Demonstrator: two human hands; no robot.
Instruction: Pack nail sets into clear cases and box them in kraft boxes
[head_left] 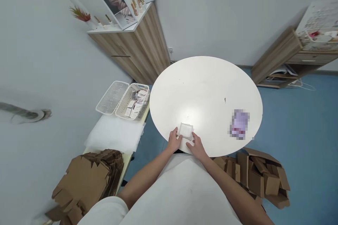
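A small, flat, whitish square packet or box (186, 131) lies at the near edge of the round white table (206, 88). Its material is hard to make out; the rim looks translucent around a paler middle. My left hand (174, 141) grips its left side, thumb at the near left corner and fingers along the edge. At the right edge, my right hand (197, 146) touches it with the index fingertip, while the thumb is spread apart below the near corner.
A blurred purple item (239, 123) lies on the table's right. At left are a lidded white basket (133, 102) of small packets, white sheets (114, 133) and stacked flat cardboard (87, 175). Cardboard boxes (261, 175) stand below right. A wooden cabinet (142, 45) stands behind.
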